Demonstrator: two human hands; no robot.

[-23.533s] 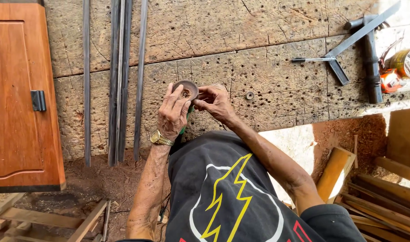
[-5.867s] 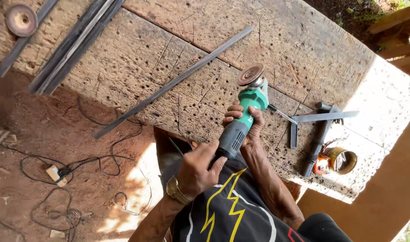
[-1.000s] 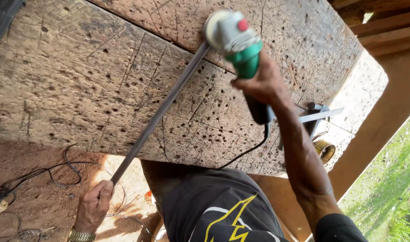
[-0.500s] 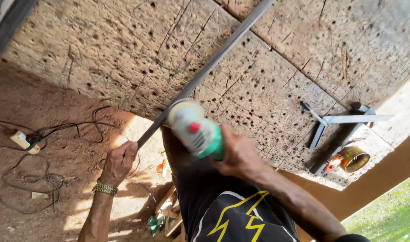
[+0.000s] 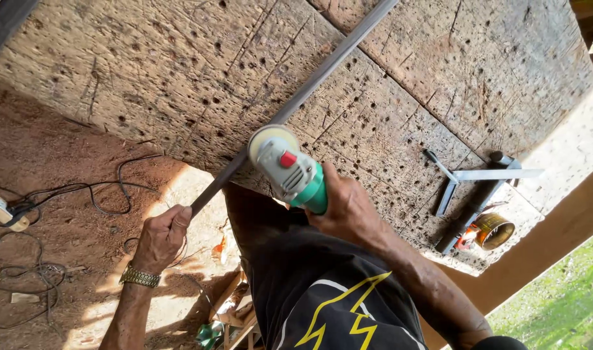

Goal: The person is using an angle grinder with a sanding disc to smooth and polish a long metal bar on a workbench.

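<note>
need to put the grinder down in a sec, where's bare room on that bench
Bare wood lies on the workbench up-left of the metal bar, and between the bar and the square. It is crowded by the hammer and tape roll, and near the edge where the right hand holds the grinder and the left hand grips the bar.

A long metal bar [image 5: 296, 104] lies slantwise across the wooden workbench [image 5: 179, 71], its near end jutting past the edge. The left hand [image 5: 161, 236] grips that overhanging end; the right hand [image 5: 348, 210] holds an angle grinder [image 5: 288, 170] over the bar at the bench edge. Further right on the bench lie a square [image 5: 484, 176] and a roll of tape [image 5: 494, 230] (close together). Cables [image 5: 56, 194] trail on the ground at left.
</note>
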